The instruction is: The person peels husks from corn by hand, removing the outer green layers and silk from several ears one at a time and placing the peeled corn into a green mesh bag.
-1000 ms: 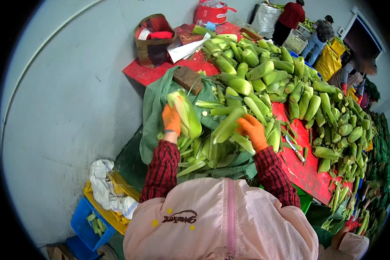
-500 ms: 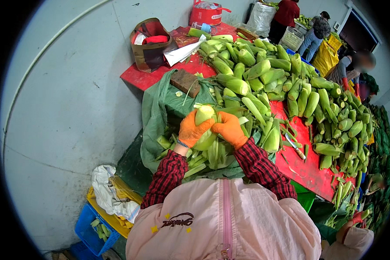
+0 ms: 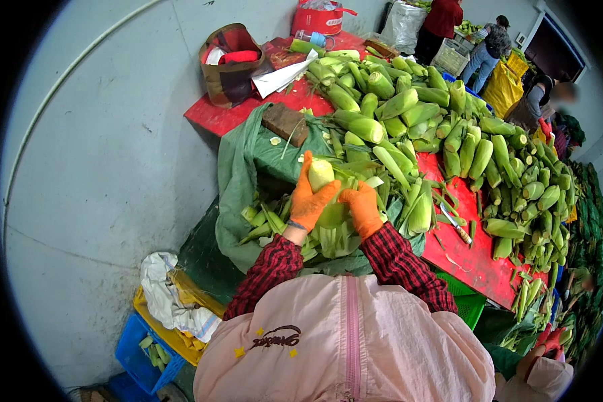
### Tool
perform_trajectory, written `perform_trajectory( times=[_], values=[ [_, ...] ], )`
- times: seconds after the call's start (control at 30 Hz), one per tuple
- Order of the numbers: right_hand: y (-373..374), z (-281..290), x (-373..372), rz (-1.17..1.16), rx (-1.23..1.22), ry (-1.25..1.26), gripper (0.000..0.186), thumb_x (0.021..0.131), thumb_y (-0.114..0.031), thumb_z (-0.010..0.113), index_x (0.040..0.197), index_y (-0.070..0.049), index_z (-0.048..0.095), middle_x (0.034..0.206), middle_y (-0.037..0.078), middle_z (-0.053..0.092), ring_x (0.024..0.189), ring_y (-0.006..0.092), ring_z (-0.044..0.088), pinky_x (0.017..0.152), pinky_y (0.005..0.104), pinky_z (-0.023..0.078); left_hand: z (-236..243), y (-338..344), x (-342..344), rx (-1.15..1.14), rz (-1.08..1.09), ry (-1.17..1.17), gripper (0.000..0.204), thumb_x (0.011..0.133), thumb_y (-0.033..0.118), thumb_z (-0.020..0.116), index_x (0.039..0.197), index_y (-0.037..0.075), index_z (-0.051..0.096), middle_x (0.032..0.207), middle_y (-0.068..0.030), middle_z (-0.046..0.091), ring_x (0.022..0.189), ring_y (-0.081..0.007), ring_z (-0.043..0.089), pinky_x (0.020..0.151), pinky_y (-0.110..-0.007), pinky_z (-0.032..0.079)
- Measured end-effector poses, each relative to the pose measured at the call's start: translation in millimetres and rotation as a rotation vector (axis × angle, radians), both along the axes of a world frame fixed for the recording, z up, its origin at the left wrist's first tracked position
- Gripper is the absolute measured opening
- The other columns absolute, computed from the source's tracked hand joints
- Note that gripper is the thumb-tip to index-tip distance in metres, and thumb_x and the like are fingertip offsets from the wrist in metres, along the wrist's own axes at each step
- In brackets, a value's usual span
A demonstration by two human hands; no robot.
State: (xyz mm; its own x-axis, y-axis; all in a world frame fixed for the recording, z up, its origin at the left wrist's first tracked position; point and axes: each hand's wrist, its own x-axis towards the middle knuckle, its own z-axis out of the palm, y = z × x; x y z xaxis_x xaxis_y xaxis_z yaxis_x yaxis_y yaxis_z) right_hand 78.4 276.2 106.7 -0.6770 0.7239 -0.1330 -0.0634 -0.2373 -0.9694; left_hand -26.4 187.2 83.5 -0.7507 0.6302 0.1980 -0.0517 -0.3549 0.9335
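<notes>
My left hand (image 3: 308, 204), in an orange glove, wraps round an ear of corn (image 3: 321, 173) held upright, its pale cut end facing up. Beside it my right hand (image 3: 362, 209), gloved in orange too, is closed on a green husk leaf at the ear's right side; its fingertips are partly hidden. Below both hands, loose husks (image 3: 256, 224) lie in an open green sack (image 3: 233, 175) at the table edge. A brown brick-like block (image 3: 285, 124) rests on the sack's far side. Right of my hands, a knife (image 3: 457, 225) lies on the red table (image 3: 449, 253).
A large heap of unhusked corn (image 3: 419, 115) covers the table's far and right parts. A patterned bag (image 3: 229, 75) stands at the back left. Blue (image 3: 144, 358) and yellow crates sit at the lower left, and a green crate (image 3: 472, 309) at the table's near edge. Several people work at the right.
The right hand has moved slightly down and away from the top of the ear, drawing husk with it. More of the ear's pale end shows, and the left thumb now points up along it.
</notes>
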Motion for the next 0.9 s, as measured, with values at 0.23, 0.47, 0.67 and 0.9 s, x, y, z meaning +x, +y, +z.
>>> perform_trajectory(
  times=[0.23, 0.47, 0.67, 0.9],
  values=[
    [49, -29, 42, -0.120, 0.029, 0.121, 0.013, 0.067, -0.005, 0.060, 0.079, 0.000, 0.063, 0.075, 0.006, 0.064, 0.068, 0.0190, 0.059, 0.067, 0.0303, 0.047, -55, -29, -84, 0.364, 0.123, -0.666, 0.060, 0.087, 0.049, 0.065, 0.118, 0.001, 0.052, 0.111, -0.0152, 0.061, 0.098, -0.0274, 0.061, 0.090, -0.041, 0.050],
    [73, -32, 44, 0.024, 0.063, 0.205, 0.032, 0.089, -0.024, 0.059, 0.109, 0.000, 0.065, 0.105, 0.013, 0.068, 0.096, 0.0236, 0.064, 0.090, 0.0347, 0.049, -44, -80, -136, 0.610, 0.413, -0.692, 0.067, 0.086, 0.061, 0.061, 0.111, 0.000, 0.051, 0.105, -0.0177, 0.061, 0.096, -0.0333, 0.060, 0.091, -0.048, 0.048],
    [43, 18, 13, 0.221, 1.056, -0.321, 0.081, 0.075, -0.046, 0.074, 0.140, -0.009, 0.045, 0.132, 0.019, 0.056, 0.114, 0.0286, 0.060, 0.096, 0.0386, 0.046, 21, -42, -83, 0.279, 0.215, -0.353, 0.062, 0.089, 0.033, 0.068, 0.135, -0.002, 0.045, 0.115, -0.0182, 0.062, 0.098, -0.0252, 0.062, 0.090, -0.037, 0.050],
    [19, 38, 63, -0.059, 0.506, -0.032, 0.069, 0.074, -0.028, 0.080, 0.134, -0.004, 0.054, 0.106, 0.006, 0.066, 0.095, 0.0108, 0.060, 0.086, 0.0276, 0.049, 46, 42, 50, -0.069, -0.283, 0.657, 0.085, 0.077, 0.015, 0.076, 0.147, 0.001, 0.030, 0.142, -0.0182, 0.045, 0.125, -0.0295, 0.050, 0.104, -0.036, 0.042]
  ],
)
